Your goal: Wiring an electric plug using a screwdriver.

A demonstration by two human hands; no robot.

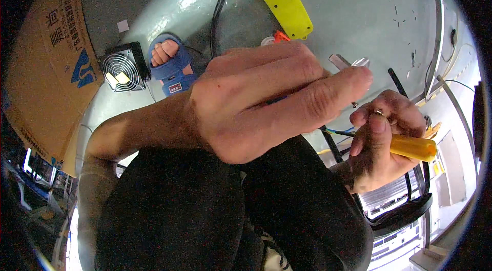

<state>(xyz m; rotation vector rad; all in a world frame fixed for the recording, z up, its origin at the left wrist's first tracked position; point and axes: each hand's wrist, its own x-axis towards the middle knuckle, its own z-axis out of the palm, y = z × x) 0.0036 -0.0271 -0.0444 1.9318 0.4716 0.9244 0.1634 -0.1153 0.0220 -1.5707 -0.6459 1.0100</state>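
Note:
My left hand [266,96] reaches across the middle, its fingers pressed together. Silvery metal pieces [338,62] show just beyond its fingertips; what the fingers hold is mostly hidden. Lower and to the right, my right hand [384,137] is closed around a yellow-handled tool [414,148], with the handle end sticking out to the right. A small shiny metal bit [379,112] shows at the tip of the right thumb. Thin coloured wires [339,131] run between the hands, partly hidden behind the left one.
On the floor ahead lie a bright yellow plate [281,2] with holes, a black cable [220,9], an orange-red item [281,36] and scattered dark scraps [397,17]. A fan with a round guard [123,71] stands left, beside a blue sandal [171,68] and a cardboard box [51,66].

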